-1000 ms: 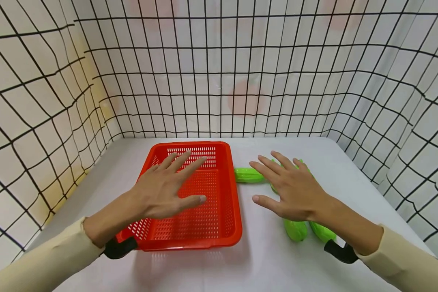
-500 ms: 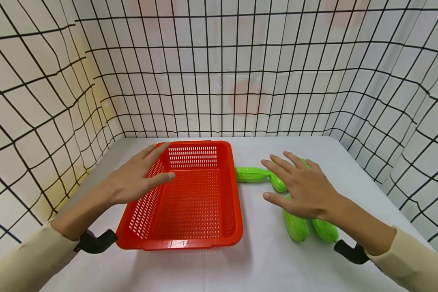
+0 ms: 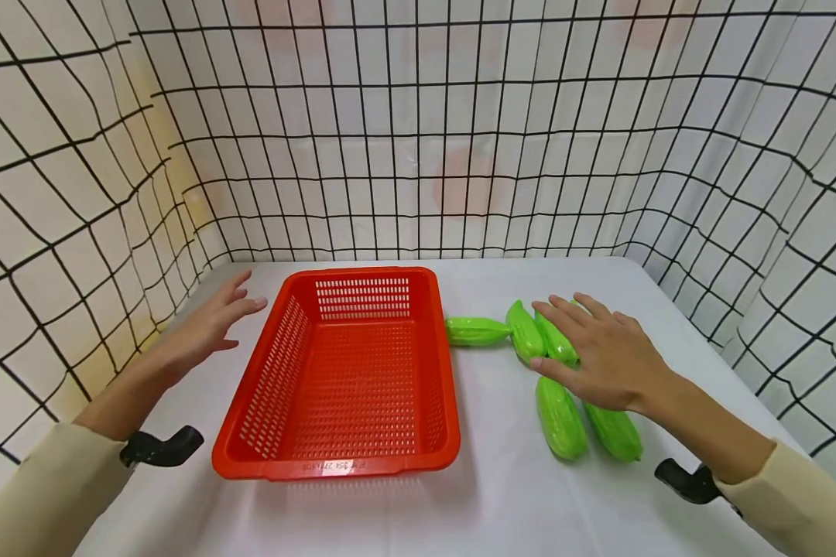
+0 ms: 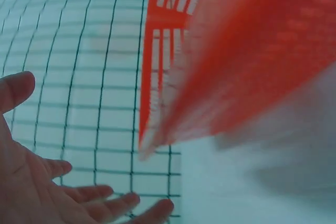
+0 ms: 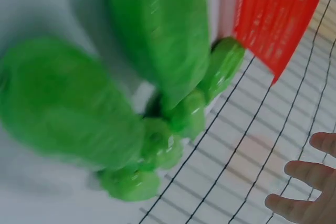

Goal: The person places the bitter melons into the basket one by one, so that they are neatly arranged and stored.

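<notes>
My left hand (image 3: pixel 212 321) hovers just left of the red plastic basket (image 3: pixel 448 387), fingers spread and holding nothing. In the left wrist view its palm and fingertips show beside the blurred basket wall (image 4: pixel 252 66). The basket is bare inside, with slotted walls and a mesh floor. Over the green vegetables on the right, my right hand (image 3: pixel 602 352) is held with straight fingers and grips nothing. Several long, glossy, ribbed green vegetables lie there: one (image 3: pixel 478 332) beside the basket, two behind the fingers, and two plump ones (image 3: pixel 560 422) (image 3: pixel 615 433) nearer me, partly covered by the hand.
A white cloth covers the table (image 3: pixel 515 510). Black wire mesh (image 3: pixel 418 178) walls it in at the back and both sides, with white sheeting behind. Both wrists carry black camera mounts (image 3: pixel 162 447).
My left hand has moved left from over the basket to outside its left side. My right hand has shifted a little to the right, uncovering more of the green vegetables.
</notes>
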Action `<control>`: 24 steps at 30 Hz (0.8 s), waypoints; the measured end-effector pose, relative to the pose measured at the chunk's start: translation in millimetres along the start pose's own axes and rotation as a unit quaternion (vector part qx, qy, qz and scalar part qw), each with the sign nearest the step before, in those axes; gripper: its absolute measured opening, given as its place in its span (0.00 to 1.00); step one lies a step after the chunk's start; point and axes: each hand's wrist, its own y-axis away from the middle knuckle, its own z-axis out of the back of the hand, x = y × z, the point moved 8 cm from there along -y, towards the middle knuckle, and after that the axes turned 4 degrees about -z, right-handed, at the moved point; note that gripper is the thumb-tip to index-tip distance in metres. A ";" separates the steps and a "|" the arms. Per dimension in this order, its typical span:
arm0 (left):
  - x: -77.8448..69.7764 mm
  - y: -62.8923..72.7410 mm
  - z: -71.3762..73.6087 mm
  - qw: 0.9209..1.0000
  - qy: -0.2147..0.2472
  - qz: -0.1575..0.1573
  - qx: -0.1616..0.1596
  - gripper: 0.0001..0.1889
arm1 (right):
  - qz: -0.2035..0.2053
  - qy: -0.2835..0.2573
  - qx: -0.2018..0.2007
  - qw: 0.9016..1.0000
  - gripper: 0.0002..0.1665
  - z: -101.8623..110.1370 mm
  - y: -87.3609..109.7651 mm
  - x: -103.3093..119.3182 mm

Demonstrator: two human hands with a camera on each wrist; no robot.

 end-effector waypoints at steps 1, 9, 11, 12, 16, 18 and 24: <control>5.3 -0.2 1.6 1.000 0.013 0.000 0.000 0.45 | -0.004 0.001 0.002 1.000 0.45 -1.5 -0.2 -4.3; 35.8 -4.8 1.3 0.992 0.127 -0.005 0.010 0.44 | -0.045 -0.005 0.026 0.999 0.46 -12.8 -0.2 -42.1; 41.5 -7.7 -2.9 0.988 0.152 -0.004 0.015 0.43 | -0.059 -0.009 0.034 0.998 0.46 -16.6 -0.5 -52.4; 44.1 -9.4 -5.2 0.987 0.163 -0.003 0.017 0.43 | -0.064 -0.011 0.038 0.997 0.47 -18.4 -0.6 -56.9; 52.4 -15.1 -15.3 0.981 0.194 -0.006 0.029 0.41 | -0.081 -0.024 0.050 0.995 0.47 -26.0 -0.8 -74.2; 55.4 -16.9 -19.3 0.978 0.206 -0.006 0.032 0.41 | -0.087 -0.033 0.057 0.994 0.47 -30.5 0.0 -82.0; 61.8 -22.4 -29.0 0.964 0.262 -0.013 0.038 0.38 | -0.088 -0.060 0.067 0.992 0.45 -40.3 9.8 -96.4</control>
